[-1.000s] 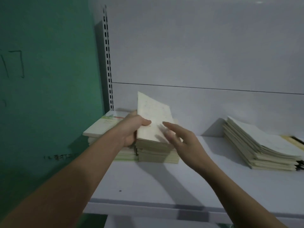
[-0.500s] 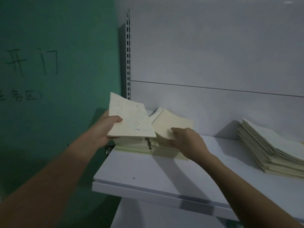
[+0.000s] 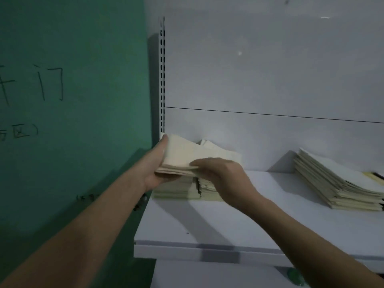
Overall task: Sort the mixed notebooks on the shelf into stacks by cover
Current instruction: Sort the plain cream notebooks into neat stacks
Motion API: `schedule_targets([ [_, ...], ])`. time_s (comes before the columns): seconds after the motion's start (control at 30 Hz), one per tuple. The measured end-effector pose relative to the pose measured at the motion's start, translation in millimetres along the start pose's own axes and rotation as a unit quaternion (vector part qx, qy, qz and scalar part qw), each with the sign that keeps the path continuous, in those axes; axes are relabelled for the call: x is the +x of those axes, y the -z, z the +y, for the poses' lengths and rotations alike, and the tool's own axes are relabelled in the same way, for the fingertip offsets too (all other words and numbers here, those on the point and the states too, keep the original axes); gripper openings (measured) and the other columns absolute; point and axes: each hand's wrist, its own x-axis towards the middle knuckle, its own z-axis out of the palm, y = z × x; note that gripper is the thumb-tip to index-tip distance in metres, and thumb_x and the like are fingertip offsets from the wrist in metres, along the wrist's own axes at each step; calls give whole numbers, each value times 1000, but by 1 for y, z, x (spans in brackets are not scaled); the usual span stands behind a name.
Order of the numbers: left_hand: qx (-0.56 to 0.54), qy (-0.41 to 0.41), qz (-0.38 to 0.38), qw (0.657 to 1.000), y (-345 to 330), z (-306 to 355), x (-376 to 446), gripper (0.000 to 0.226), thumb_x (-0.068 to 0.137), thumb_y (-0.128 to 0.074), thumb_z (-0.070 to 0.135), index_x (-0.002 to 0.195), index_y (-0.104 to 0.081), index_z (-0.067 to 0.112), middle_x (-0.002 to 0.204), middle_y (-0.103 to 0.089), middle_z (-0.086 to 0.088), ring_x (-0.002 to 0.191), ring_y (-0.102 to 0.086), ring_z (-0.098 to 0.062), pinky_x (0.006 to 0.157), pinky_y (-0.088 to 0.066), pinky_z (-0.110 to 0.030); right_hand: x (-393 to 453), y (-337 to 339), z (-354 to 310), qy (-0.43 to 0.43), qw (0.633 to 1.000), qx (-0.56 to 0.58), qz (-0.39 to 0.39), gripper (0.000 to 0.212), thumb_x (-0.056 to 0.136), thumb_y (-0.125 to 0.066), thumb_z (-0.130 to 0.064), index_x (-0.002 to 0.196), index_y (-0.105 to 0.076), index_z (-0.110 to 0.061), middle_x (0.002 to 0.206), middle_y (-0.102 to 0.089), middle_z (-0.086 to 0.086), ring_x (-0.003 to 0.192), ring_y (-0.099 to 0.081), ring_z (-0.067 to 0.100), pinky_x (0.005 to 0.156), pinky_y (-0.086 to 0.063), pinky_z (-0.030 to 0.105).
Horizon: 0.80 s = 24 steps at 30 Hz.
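A white shelf (image 3: pixel 239 229) carries two piles of cream notebooks: one stack (image 3: pixel 176 191) at nine o'clock against the back panel, a slumped stack (image 3: pixel 336 183) at three o'clock.

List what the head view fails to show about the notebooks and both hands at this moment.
- Covers of the held notebooks: too dim and blurred to tell any design.
- Left stacks: tops hidden by the held notebooks and both hands.
- Right hand: fingertips hidden behind the bundle's edge.
- Left hand: palm hidden by the bundle.
- Right stack: cut off by the frame's right edge, as are the dark items beside it.
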Motion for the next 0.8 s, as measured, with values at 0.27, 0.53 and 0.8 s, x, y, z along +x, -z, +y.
schedule_targets([
  [0.27, 28, -50, -29, 998, 29, 6, 12, 40, 91, -59, 5, 128, -51, 17, 118, -63, -13, 95, -62, -28, 49, -55, -32, 4, 2, 10, -218, 952, 211, -42, 32, 103, -41, -33, 110, -72, -25, 114, -68, -20, 110, -57, -6, 95, -42, 16],
  [0.53, 17, -31, -39, 999, 52, 14, 13, 37, 96, -50, 7, 131, -48, 20, 110, -62, -11, 94, -60, -29, 52, -56, -39, 4, -25, 38, -311, 937, -4, -160, 38, 90, -57, -50, 111, -56, -17, 112, -62, -2, 98, -56, 23, 79, -44, 35],
  [0.8, 24, -50, -44, 997, 53, 14, 5, 32, 96, -54, 10, 127, -51, 19, 108, -61, -11, 91, -60, -27, 48, -57, -32, 1, -20, 56, -243, 963, -103, -54, 39, 102, -34, -44, 131, -57, -34, 115, -67, 3, 103, -61, 30, 73, -40, 34],
])
